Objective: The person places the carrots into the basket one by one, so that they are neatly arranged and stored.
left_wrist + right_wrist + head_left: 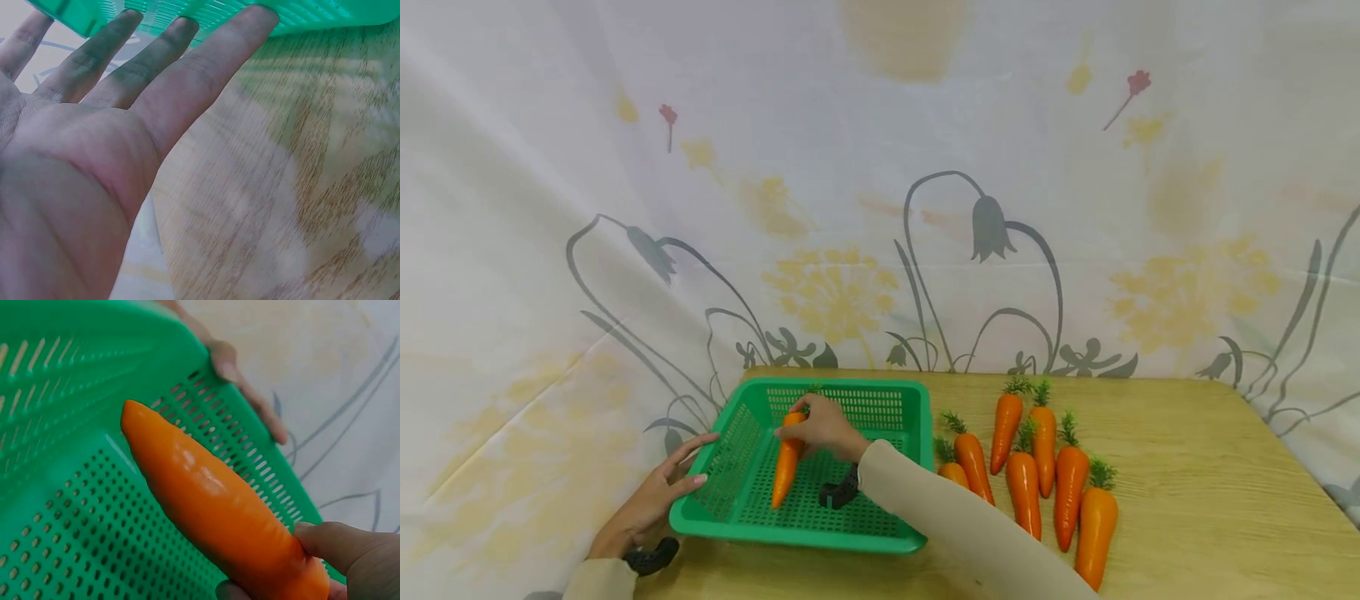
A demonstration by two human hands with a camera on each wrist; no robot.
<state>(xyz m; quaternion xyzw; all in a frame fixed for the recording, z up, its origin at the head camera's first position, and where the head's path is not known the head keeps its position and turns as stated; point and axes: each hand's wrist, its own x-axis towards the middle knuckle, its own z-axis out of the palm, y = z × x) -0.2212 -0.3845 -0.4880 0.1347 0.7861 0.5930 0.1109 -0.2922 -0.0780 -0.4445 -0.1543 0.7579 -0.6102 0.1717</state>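
Observation:
My right hand grips an orange carrot near its leafy top, with the tip pointing down inside a green plastic basket. In the right wrist view the thumb and fingers close round the carrot's thick end, and its tip hangs over the perforated basket floor. My left hand rests against the basket's left side. Its fingers reach out straight in the left wrist view, their tips at the green wall, and the thumb lies at the rim.
Several more carrots with green tops lie on the wooden table, right of the basket. One carrot is partly hidden by the basket edge and right sleeve. A flower-patterned cloth hangs behind the table and along its left.

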